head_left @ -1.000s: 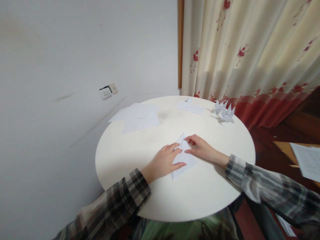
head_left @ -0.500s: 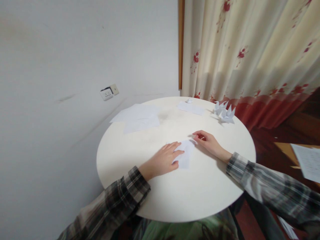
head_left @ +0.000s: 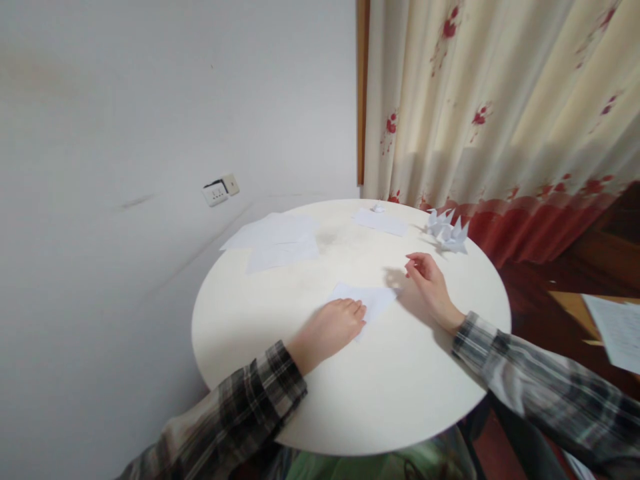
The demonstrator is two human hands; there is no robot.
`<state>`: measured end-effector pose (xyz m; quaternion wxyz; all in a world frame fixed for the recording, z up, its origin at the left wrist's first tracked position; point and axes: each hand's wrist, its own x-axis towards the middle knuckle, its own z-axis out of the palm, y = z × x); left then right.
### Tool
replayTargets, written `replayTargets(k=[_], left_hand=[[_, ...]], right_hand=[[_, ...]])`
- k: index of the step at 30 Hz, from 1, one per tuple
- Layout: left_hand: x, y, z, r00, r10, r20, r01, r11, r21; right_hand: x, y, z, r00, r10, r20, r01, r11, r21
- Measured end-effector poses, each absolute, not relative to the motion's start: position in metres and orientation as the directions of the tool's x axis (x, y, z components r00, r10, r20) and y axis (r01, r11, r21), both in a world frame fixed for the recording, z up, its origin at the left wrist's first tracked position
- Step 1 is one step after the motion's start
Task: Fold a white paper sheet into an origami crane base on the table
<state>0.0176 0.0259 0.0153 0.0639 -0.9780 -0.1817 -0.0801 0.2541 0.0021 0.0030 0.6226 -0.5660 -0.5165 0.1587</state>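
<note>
A small folded white sheet of paper [head_left: 377, 300] lies on the round white table [head_left: 380, 393], one pointed corner towards the right. My left hand [head_left: 336, 328] rests over its near left part with the fingers curled together on it, hiding that side. Up and to the right of the paper, my right hand [head_left: 429, 283] is lifted over the tabletop, its shadow falling beside the sheet. Its fingers are loosely bent, thumb and forefinger a little apart, and nothing shows between them.
Loose white sheets [head_left: 280, 233] cover the far left of the table. At the far edge, a smaller sheet [head_left: 377, 221] has a little folded paper piece [head_left: 379, 208] by it. Several origami cranes [head_left: 453, 237] stand at the right edge. A wall and a curtain [head_left: 460, 133] lie beyond.
My right hand has let go of the paper's far corner and moved up and right. My left hand's spread fingers have curled in, and the paper has turned.
</note>
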Motion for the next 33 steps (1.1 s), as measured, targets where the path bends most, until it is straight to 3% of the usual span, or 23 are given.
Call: replayTargets(k=[3,6,10,13,16,20,23,25,27,29,31,33], left_hand=[[0.017,0.029,0.019,0.917,0.362,0.170,0.381,-0.919,-0.100],[0.012,0.033,0.030,0.858,0.468,0.212,0.471,-0.881,0.039],[0.006,0.038,0.051,0.659,0.671,0.340,0.474,-0.721,0.505],[0.006,0.043,0.055,0.498,0.822,0.277,0.260,-0.446,0.857],[0.009,0.043,0.046,0.454,0.885,0.106,0.040,-0.139,0.989],[0.012,0.039,0.032,0.507,0.862,-0.028,-0.075,0.076,0.994],[0.015,0.041,0.026,0.539,0.832,-0.134,-0.091,0.215,0.972],[0.015,0.047,0.022,0.457,0.871,-0.183,-0.114,0.261,0.959],[0.013,0.055,0.019,0.293,0.953,-0.073,-0.111,0.110,0.988],[0.010,0.061,0.017,0.278,0.947,0.163,0.061,-0.186,0.981],[0.007,0.062,0.016,0.453,0.822,0.344,0.232,-0.482,0.845],[0.006,0.060,0.013,0.675,0.641,0.364,0.303,-0.692,0.655]], right_hand=[[0.254,0.004,0.004,0.478,0.744,0.467,0.385,0.301,-0.873],[0.256,0.007,0.005,0.540,0.682,0.493,0.376,0.329,-0.866],[0.259,0.008,0.009,0.616,0.612,0.496,0.312,0.389,-0.867],[0.255,0.006,0.014,0.579,0.700,0.419,0.201,0.376,-0.905],[0.243,0.001,0.018,0.359,0.889,0.284,0.013,0.300,-0.954],[0.227,-0.003,0.016,0.008,0.995,0.101,-0.175,0.101,-0.979],[0.224,-0.002,0.009,-0.020,0.996,0.085,-0.137,0.082,-0.987],[0.225,0.001,0.004,-0.016,0.994,0.107,-0.077,0.105,-0.991],[0.227,0.002,0.001,-0.036,0.990,0.138,0.007,0.138,-0.990],[0.227,0.001,-0.001,-0.074,0.980,0.183,0.134,0.191,-0.972],[0.226,0.000,0.000,-0.098,0.965,0.243,0.299,0.261,-0.918],[0.226,-0.002,0.002,-0.094,0.945,0.314,0.467,0.320,-0.824]])
